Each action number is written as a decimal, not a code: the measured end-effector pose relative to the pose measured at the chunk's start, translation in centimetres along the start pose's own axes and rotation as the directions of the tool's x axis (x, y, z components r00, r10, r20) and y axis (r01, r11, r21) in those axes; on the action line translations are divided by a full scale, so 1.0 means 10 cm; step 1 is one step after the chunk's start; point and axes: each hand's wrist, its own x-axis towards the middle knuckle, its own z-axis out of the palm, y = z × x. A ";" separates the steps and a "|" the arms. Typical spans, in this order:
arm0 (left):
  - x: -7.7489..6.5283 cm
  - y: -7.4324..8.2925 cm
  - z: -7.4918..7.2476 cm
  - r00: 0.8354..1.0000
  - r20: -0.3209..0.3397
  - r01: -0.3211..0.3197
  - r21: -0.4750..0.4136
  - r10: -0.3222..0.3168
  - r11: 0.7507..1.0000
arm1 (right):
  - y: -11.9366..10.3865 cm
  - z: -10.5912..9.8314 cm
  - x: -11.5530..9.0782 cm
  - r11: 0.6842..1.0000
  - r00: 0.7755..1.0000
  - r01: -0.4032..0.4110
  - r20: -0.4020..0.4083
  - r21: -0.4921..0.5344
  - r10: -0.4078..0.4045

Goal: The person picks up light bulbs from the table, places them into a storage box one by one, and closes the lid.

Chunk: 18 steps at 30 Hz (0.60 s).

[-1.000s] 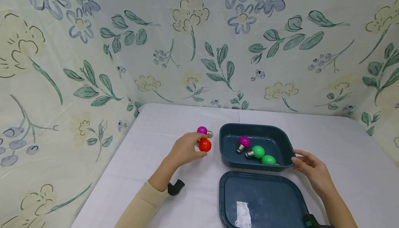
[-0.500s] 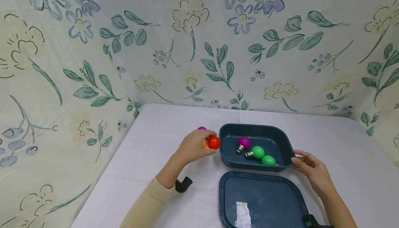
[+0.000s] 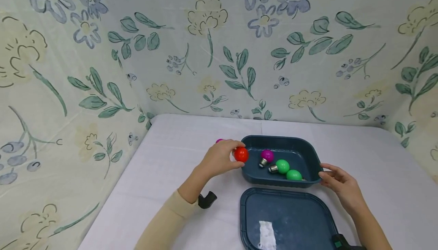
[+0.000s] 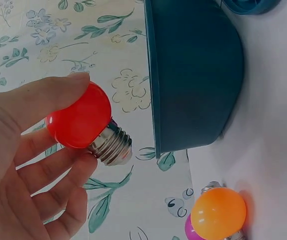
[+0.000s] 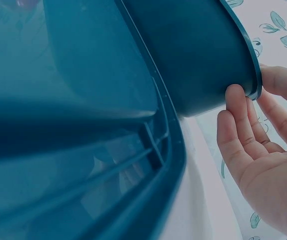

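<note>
My left hand (image 3: 220, 159) pinches a red light bulb (image 3: 241, 154) at the left rim of the dark blue plastic box (image 3: 281, 181). In the left wrist view the bulb's metal screw base (image 4: 112, 145) points toward the box wall. Inside the box lie a magenta bulb (image 3: 267, 155) and two green bulbs, one (image 3: 282, 166) in the middle and one (image 3: 294, 175) by the near wall. With its fingertips, my right hand (image 3: 343, 185) holds the box's right end at the rim.
The blue lid (image 3: 291, 215) with a white label (image 3: 267, 234) lies in front of the box. Left of the box, an orange bulb (image 4: 218, 214) rests beside a magenta one (image 4: 192, 228), mostly hidden by the left hand in the head view. Floral cloth (image 3: 205, 71) hangs behind the table.
My left hand has carried the red bulb rightward from near the loose bulbs to the box's left rim. The right hand and the box have stayed in place.
</note>
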 end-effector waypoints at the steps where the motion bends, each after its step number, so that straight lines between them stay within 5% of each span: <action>1: 0.01 0.01 0.01 1.000 0.003 -0.003 -0.002 0.003 1.000 | 0.00 0.00 0.00 1.000 1.000 0.000 0.000 0.000 0.000; 18: 0.27 0.19 0.20 0.996 0.087 -0.023 -0.043 0.027 0.999 | -0.01 -0.01 0.00 1.000 1.000 0.011 0.004 -0.002 -0.011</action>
